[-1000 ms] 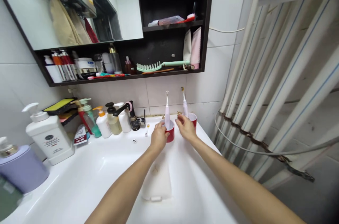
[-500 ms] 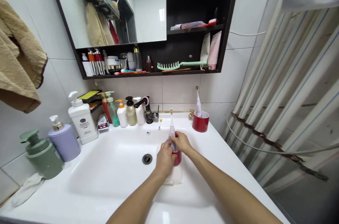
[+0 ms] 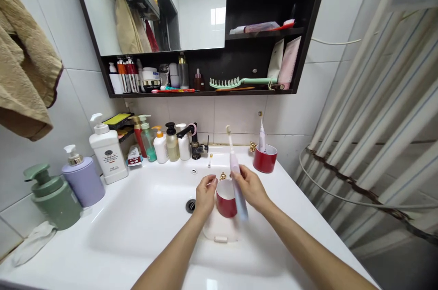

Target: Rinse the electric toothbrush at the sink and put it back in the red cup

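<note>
An electric toothbrush (image 3: 234, 164), pale pink above and bluish at its lower end, is pinched in my right hand (image 3: 251, 187). It stands almost upright, head up, and its blurred lower end passes in front of the red cup's right side. The red cup (image 3: 226, 203), white inside with a gold ornament (image 3: 223, 175) behind its rim, rests on a pale, translucent flat piece (image 3: 219, 230) over the basin. Just left of the cup, my left hand (image 3: 205, 196) has loosely curved, parted fingers close to the rim and holds nothing visible.
A second red cup (image 3: 265, 162) with another toothbrush (image 3: 262, 137) stands at the back right. Behind the basin (image 3: 137, 221) are a black faucet (image 3: 195, 144) and several pump bottles (image 3: 160, 146). The cabinet (image 3: 201, 94) overhangs the back; white pipes (image 3: 362, 130) run along the right.
The toothbrush has come up out of the red cup in my right hand and moved right. My left hand has loosened and drawn left from the cup. The view has shifted slightly.
</note>
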The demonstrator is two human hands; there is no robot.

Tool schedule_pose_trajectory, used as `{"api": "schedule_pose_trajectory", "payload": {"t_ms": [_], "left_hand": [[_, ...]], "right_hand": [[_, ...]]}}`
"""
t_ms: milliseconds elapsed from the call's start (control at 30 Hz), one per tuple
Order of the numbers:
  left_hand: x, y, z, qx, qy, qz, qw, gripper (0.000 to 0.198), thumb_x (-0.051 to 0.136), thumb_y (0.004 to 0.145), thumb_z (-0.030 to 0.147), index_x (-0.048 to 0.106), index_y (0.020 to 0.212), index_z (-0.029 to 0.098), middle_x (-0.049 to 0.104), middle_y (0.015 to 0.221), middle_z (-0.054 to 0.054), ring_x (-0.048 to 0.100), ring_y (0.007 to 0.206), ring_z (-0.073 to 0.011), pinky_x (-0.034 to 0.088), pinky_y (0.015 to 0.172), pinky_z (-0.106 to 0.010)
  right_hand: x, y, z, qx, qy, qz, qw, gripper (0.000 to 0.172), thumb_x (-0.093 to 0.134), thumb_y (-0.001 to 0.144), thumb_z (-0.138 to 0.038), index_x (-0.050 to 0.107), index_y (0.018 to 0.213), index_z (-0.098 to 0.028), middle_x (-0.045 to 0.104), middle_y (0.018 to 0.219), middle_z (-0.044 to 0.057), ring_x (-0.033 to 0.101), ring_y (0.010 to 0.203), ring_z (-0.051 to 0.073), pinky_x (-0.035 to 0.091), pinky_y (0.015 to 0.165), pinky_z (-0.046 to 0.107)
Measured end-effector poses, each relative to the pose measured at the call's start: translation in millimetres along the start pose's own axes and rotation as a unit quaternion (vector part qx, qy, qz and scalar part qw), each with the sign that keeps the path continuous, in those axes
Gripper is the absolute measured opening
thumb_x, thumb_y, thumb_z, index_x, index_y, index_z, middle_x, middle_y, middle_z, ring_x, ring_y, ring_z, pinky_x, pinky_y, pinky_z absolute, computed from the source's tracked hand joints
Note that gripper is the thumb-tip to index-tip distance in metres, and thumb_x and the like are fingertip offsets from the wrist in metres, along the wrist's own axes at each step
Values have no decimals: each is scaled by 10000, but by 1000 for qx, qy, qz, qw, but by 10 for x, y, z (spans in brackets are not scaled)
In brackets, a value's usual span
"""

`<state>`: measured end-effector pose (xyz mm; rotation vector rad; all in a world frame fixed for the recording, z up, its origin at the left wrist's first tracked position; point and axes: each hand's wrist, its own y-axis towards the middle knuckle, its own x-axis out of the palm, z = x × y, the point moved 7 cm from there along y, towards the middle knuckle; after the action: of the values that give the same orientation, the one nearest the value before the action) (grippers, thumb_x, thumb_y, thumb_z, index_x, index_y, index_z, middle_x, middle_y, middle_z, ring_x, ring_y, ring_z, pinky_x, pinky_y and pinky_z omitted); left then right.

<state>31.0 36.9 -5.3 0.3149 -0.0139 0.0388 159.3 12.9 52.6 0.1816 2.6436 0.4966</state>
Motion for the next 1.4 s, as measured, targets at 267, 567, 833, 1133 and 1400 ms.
{"api": "schedule_pose_trajectory", "payload": {"t_ms": [267,567,833,1133,1400], "left_hand": [[156,-16,-102,-173,-290,-28,941,227,532,583,327,509,670,119,555,555,-15,527,545,-99,396,591,-233],[-152,113,-268,-210,-319,112,917,77,501,625,193,473,642,124,535,509,4,526,480,-78,415,583,-223],[-197,138,-316,-206,-309,135,919,74,504,622,192,473,620,124,520,498,8,525,471,-82,419,559,-230],[-222,149,-348,-223,-321,159,907,66,465,648,157,472,589,131,506,485,14,515,457,-74,421,558,-225],[-244,160,-336,-221,-325,166,904,91,439,673,142,475,591,128,507,483,12,514,454,-67,422,543,-204]], "right_hand": [[524,-447,253,105,86,-167,977,205,410,678,-334,486,742,-154,527,641,6,484,578,121,380,548,237],[723,-655,384,236,167,-293,911,179,358,701,-346,400,774,-187,454,617,-20,424,415,62,353,368,190],[729,-647,360,200,94,-248,943,170,329,714,-336,395,764,-188,405,584,-31,389,403,57,336,369,186],[783,-652,339,232,141,-266,925,188,310,720,-370,361,738,-190,402,579,-39,372,368,39,309,320,163],[754,-617,329,199,73,-240,947,141,334,714,-326,364,715,-188,397,569,-39,378,365,41,299,313,160]]}}
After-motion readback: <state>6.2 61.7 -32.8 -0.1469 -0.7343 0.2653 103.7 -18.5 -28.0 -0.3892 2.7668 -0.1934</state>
